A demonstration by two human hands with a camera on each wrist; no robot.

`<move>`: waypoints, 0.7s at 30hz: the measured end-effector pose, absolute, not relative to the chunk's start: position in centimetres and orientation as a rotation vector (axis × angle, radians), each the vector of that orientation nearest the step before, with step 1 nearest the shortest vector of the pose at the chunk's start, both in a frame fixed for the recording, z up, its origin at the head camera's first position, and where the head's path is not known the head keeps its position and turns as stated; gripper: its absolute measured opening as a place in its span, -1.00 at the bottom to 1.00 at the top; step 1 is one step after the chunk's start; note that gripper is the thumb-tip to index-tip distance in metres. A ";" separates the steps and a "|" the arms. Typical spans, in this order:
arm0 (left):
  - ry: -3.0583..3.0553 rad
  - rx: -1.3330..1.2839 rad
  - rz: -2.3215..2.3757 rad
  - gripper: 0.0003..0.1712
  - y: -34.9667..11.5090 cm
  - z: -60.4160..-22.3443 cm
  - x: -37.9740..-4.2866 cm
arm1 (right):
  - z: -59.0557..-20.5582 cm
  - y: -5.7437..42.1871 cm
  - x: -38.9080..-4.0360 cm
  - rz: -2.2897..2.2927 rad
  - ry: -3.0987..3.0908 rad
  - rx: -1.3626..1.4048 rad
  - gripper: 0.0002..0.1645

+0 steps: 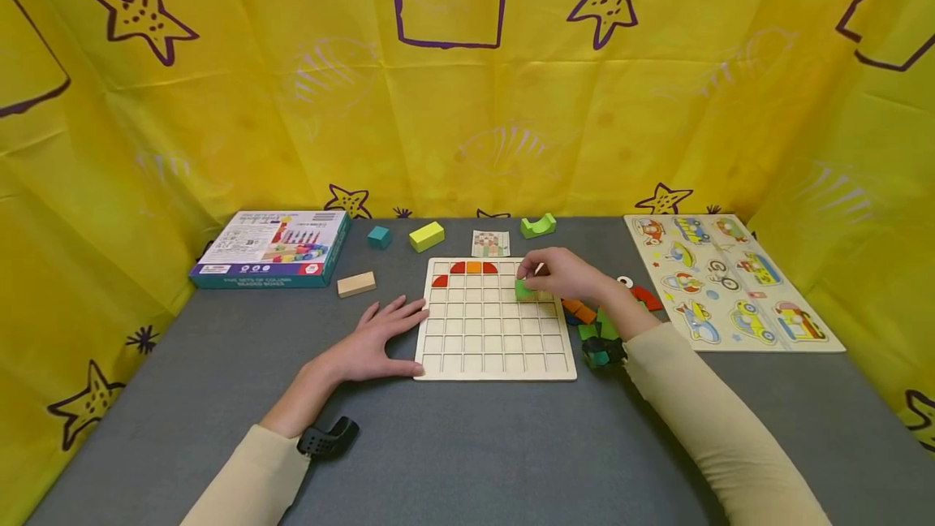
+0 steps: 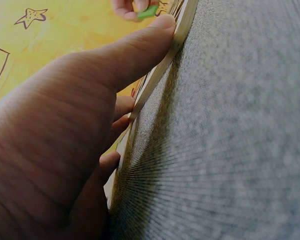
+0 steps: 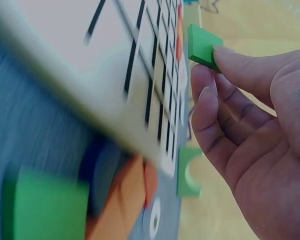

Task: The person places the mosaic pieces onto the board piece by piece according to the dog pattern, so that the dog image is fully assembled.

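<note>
A pale wooden grid board lies on the grey table. Near its top edge sit an orange square between two red quarter-round pieces, and another red quarter-round piece one row lower at the left. My right hand pinches a green square tile between thumb and fingertips, above the board's upper right part. My left hand lies spread at the board's left side, its thumb and fingertips touching the edge, as the left wrist view also shows.
Loose green, orange, blue and red pieces lie right of the board, partly under my right forearm. Behind it are a picture card, a green arch block and a yellow block. A puzzle board lies right, a box left.
</note>
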State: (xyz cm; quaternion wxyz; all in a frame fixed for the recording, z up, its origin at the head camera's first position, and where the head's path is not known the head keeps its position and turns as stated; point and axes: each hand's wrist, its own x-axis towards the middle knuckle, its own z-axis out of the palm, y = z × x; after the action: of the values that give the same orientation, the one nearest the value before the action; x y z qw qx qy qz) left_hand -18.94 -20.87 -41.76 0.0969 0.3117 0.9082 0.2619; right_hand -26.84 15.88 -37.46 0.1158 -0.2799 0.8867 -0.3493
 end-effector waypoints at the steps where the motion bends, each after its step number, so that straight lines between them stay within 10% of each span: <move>1: 2.691 0.920 0.771 0.08 -20.9 -41.8 -19.0 | -37.4 15.4 -26.9 -1.024 2.592 -0.827 -0.91; 21: 2.673 0.878 0.763 0.10 -20.9 -41.8 -19.0 | -38.9 6.6 -28.6 -1.103 2.534 -0.873 -0.92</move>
State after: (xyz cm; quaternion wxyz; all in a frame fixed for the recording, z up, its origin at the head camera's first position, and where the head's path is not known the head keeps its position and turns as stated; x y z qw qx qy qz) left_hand -18.96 -20.89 -41.79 0.1132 0.2992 0.9111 0.2600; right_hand -28.60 6.59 -38.94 0.1216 -0.2989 0.8679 -0.3777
